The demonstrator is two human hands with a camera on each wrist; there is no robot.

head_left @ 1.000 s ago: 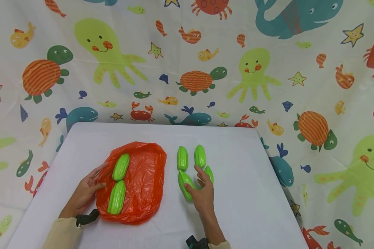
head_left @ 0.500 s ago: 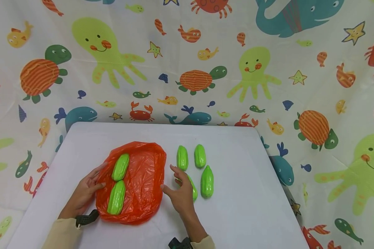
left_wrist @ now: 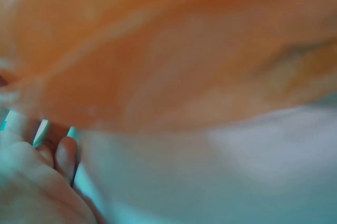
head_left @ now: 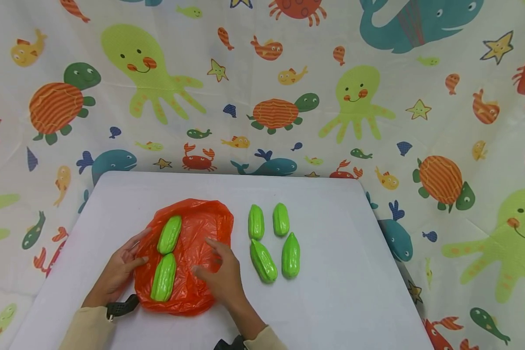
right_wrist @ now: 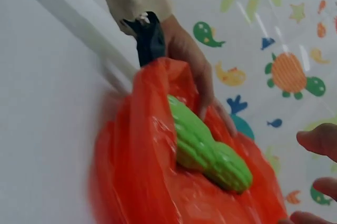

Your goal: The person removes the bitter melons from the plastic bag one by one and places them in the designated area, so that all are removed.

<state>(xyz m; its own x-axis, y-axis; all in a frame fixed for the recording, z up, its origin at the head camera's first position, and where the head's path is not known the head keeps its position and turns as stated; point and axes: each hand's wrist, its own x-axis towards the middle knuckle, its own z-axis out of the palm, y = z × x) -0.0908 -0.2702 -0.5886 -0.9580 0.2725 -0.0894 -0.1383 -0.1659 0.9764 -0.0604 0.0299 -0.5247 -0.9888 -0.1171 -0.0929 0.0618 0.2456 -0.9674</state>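
Observation:
A red plastic bag [head_left: 197,223] lies spread with its mouth up on the white table. Inside, along its left side, two glossy green ridged gourds [head_left: 169,235] lie end to end. My left hand [head_left: 120,267] holds the bag's left rim, thumb on the inner side and fingers partly hidden behind the plastic. Above the right part of the bag hovers my right hand [head_left: 223,274], its fingers apart and nothing between them. In the right wrist view the gourds [right_wrist: 210,153] rest against the bag wall, and fingertips [right_wrist: 321,140] show at the right edge.
Right of the bag, several more green gourds [head_left: 263,261] lie in a loose group on the white table [head_left: 341,272]. A curtain [head_left: 245,58] printed with sea animals hangs behind the table. Dark bands [head_left: 122,306] sit on both wrists.
My right hand has moved left from over the loose gourds to above the bag, uncovering the gourds beneath it. The left hand, the bag and the gourds have stayed in place.

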